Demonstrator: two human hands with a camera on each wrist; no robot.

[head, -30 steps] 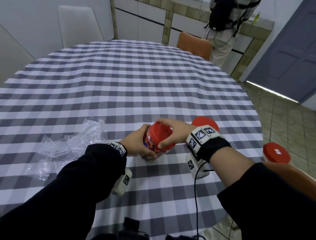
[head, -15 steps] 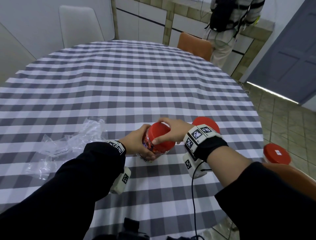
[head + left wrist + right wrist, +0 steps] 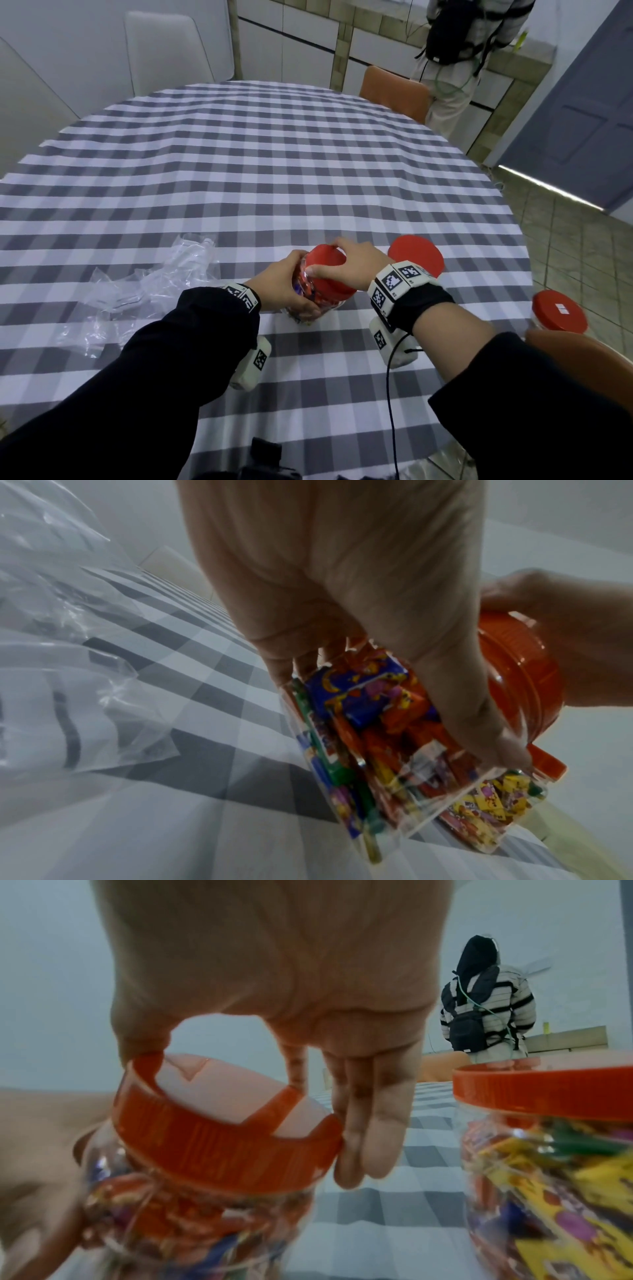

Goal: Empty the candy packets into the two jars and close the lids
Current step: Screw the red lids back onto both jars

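A clear jar full of wrapped candies is tilted above the checked tablecloth near the table's front. My left hand grips its body from the left. My right hand curls over its red lid, thumb and fingers on the ribbed rim. A second candy-filled jar with a red lid on top stands just right of my right wrist. Empty clear candy packets lie crumpled to the left.
A third red-lidded jar sits off the table at the right, by an orange chair back. Another person stands beyond the table's far right edge, next to an orange chair. A white chair is at the far side.
My right hand has turned on the lid, with the fingers shifted round its rim. The jar stays in my left hand at about the same spot.
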